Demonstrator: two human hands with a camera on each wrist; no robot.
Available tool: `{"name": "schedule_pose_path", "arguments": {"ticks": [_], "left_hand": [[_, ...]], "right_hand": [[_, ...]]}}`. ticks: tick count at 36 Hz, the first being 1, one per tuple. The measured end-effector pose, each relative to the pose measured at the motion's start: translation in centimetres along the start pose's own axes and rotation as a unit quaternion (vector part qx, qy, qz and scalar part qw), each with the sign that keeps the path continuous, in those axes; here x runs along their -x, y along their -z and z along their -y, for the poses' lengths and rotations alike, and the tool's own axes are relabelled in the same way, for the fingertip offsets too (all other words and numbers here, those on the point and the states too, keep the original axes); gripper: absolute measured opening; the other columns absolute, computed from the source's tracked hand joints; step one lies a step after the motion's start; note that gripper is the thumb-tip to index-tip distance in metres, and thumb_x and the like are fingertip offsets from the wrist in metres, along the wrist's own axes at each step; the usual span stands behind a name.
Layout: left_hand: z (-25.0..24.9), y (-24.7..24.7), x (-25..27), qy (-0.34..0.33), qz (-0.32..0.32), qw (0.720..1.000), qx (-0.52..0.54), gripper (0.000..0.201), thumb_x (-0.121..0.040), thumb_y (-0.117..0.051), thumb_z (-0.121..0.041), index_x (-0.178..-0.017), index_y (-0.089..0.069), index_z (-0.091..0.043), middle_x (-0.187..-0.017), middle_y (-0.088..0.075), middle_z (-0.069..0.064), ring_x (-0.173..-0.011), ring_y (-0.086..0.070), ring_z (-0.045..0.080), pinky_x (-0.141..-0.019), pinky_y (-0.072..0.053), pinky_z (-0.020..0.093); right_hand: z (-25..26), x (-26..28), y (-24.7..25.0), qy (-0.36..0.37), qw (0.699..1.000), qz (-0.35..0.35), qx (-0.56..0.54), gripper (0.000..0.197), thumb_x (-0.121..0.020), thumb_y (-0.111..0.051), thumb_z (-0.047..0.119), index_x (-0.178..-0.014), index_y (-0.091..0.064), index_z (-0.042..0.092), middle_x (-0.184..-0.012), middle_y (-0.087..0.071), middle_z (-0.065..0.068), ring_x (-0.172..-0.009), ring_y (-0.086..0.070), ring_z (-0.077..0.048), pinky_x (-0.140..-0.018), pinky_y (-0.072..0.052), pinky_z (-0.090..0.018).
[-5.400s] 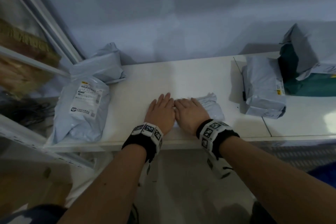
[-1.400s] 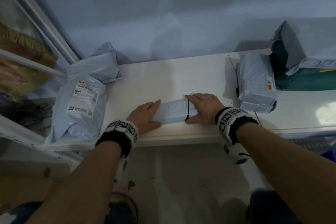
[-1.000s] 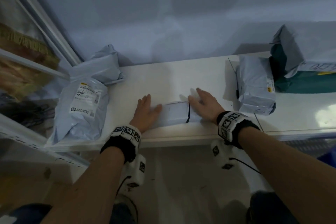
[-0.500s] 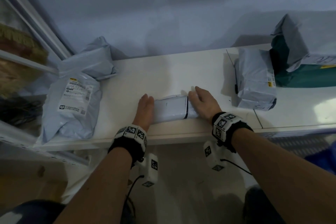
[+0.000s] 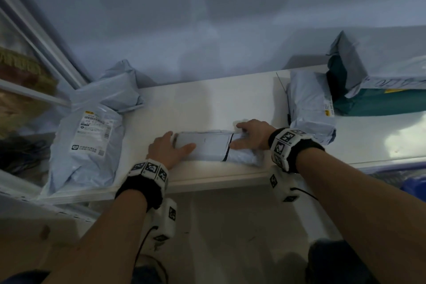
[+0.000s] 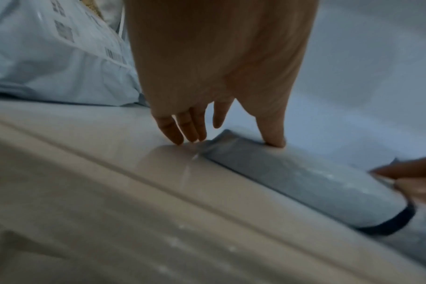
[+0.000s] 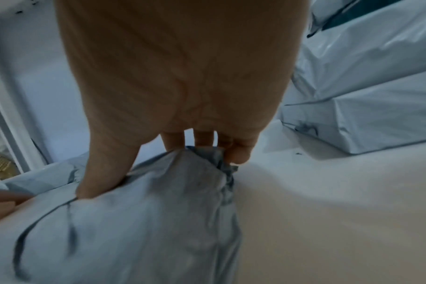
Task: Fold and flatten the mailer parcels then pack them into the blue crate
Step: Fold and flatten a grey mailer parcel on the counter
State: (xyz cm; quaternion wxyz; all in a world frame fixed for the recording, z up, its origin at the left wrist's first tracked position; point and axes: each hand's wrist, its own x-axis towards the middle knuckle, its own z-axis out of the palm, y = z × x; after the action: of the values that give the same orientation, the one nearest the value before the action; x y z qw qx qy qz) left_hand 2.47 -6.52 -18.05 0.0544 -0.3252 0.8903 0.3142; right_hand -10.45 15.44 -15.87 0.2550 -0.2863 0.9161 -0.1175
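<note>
Label print on left mailer (image 5: 92,132) too small to read. Right end of folded parcel (image 5: 214,145) hidden under right hand (image 5: 252,135). Teal parcel (image 5: 380,101) and blue crate (image 5: 415,185) cut off by right edge. Both wrist views blurred; right fingertips (image 7: 238,153) partly buried in crumpled film.

Under your hands the folded mailer parcel (image 5: 214,147) is thin grey-blue plastic film, smooth with a soft sheen, crinkled into fine creases at its bunched right end and crossed by one dark band. The table (image 5: 207,104) you work on has a hard, smooth, glossy white top that throws back light along its front edge. To your left, the large mailer (image 5: 85,145) is the same slick plastic with a matt white paper label (image 5: 95,132), and your wristbands (image 5: 143,182) look like black cloth.
</note>
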Motion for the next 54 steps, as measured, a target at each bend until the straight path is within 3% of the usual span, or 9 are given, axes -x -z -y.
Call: {"name": "schedule_pose_path", "arguments": {"ticks": [4, 10, 17, 22, 27, 35, 43, 47, 54], "left_hand": [[-0.7, -0.9, -0.9, 0.024, -0.038, 0.993, 0.108, 0.096, -0.080, -0.074, -0.042, -0.152, -0.017, -0.015, -0.148, -0.036, 0.018, -0.133, -0.039, 0.032, -0.110, -0.033, 0.036], [-1.2, -1.8, -1.1, 0.071, -0.111, 0.976, 0.176, 0.085, -0.088, -0.065, -0.039, -0.152, -0.018, -0.006, -0.155, -0.022, 0.018, -0.141, -0.028, 0.032, -0.112, -0.027, 0.036], [-3.0, -3.4, 0.4, 0.005, -0.050, 0.956, 0.289, 0.047, -0.102, -0.036, -0.033, -0.144, -0.041, -0.011, -0.148, -0.042, 0.004, -0.134, -0.042, 0.021, -0.117, -0.026, 0.033], [-4.5, -4.7, 1.2, -0.009, 0.018, 0.925, 0.379, 0.035, -0.101, -0.032, -0.042, -0.112, -0.061, -0.026, -0.126, -0.061, 0.006, -0.115, -0.057, 0.022, -0.109, -0.040, 0.041], [-5.4, -5.3, 0.6, 0.005, 0.018, 0.887, 0.461, 0.063, -0.092, -0.037, -0.056, -0.140, -0.046, -0.016, -0.134, -0.056, 0.007, -0.120, -0.055, 0.023, -0.111, -0.038, 0.043], [-9.3, -4.3, 0.7, 0.010, 0.046, 0.860, 0.507, 0.058, -0.101, -0.031, -0.050, -0.135, -0.050, -0.007, -0.126, -0.060, 0.009, -0.116, -0.058, 0.024, -0.108, -0.042, 0.037], [-18.4, -3.3, 2.3, -0.050, 0.086, 0.857, 0.505, 0.060, -0.098, -0.036, -0.055, -0.126, -0.059, -0.007, -0.122, -0.064, 0.014, -0.109, -0.064, 0.025, -0.102, -0.048, 0.039], [-22.9, -3.6, 2.9, -0.061, 0.151, 0.842, 0.515, 0.056, -0.100, -0.033, -0.052, -0.101, -0.067, -0.008, -0.098, -0.072, 0.013, -0.090, -0.068, 0.025, -0.080, -0.055, 0.033], [-28.3, -7.0, 3.1, -0.067, 0.220, 0.826, 0.515, 0.069, -0.094, -0.034, -0.063, -0.116, -0.067, -0.007, -0.111, -0.070, 0.019, -0.106, -0.066, 0.034, -0.098, -0.049, 0.049]], "right_hand": [[0.7, -0.2, 0.2, -0.011, 0.998, 0.052, -0.027, 0.076, -0.084, -0.059, 0.060, -0.144, -0.039, 0.019, -0.150, -0.039, -0.005, -0.135, -0.040, -0.024, -0.112, -0.032, -0.034], [2.1, -0.6, -0.8, 0.000, 0.998, 0.055, -0.003, 0.066, -0.085, -0.052, 0.067, -0.118, -0.059, 0.011, -0.122, -0.061, -0.012, -0.109, -0.057, -0.029, -0.088, -0.043, -0.033], [4.4, -1.0, -3.6, -0.009, 0.993, -0.040, -0.106, 0.070, -0.085, -0.056, 0.063, -0.125, -0.054, 0.006, -0.125, -0.060, -0.015, -0.112, -0.057, -0.028, -0.077, -0.037, -0.023], [5.6, -1.4, -4.2, -0.034, 0.950, -0.143, -0.276, 0.052, -0.090, -0.060, 0.040, -0.127, -0.047, 0.005, -0.128, -0.051, -0.018, -0.117, -0.050, -0.030, -0.086, -0.037, -0.026], [7.2, -1.8, -4.3, -0.012, 0.928, -0.089, -0.362, 0.026, -0.098, -0.041, 0.021, -0.117, -0.052, 0.007, -0.121, -0.059, -0.015, -0.100, -0.055, -0.025, -0.077, -0.038, -0.023], [5.7, -0.4, -1.3, 0.001, 0.933, -0.113, -0.342, 0.051, -0.097, -0.039, 0.008, -0.148, -0.031, 0.007, -0.145, -0.044, -0.016, -0.130, -0.044, -0.030, -0.109, -0.033, -0.033], [1.4, 3.6, 5.9, -0.007, 0.919, -0.213, -0.331, 0.038, -0.091, -0.040, 0.006, -0.127, -0.052, 0.006, -0.122, -0.061, -0.018, -0.109, -0.058, -0.036, -0.094, -0.049, -0.046], [-1.8, 5.1, 8.4, -0.027, 0.912, -0.247, -0.327, 0.024, -0.090, -0.040, 0.005, -0.108, -0.056, 0.004, -0.103, -0.063, -0.015, -0.096, -0.060, -0.029, -0.086, -0.050, -0.037], [-7.6, 6.6, 10.8, -0.084, 0.896, -0.290, -0.325, 0.022, -0.091, -0.040, 0.006, -0.106, -0.056, 0.006, -0.110, -0.063, -0.018, -0.102, -0.059, -0.033, -0.091, -0.049, -0.039]]}}
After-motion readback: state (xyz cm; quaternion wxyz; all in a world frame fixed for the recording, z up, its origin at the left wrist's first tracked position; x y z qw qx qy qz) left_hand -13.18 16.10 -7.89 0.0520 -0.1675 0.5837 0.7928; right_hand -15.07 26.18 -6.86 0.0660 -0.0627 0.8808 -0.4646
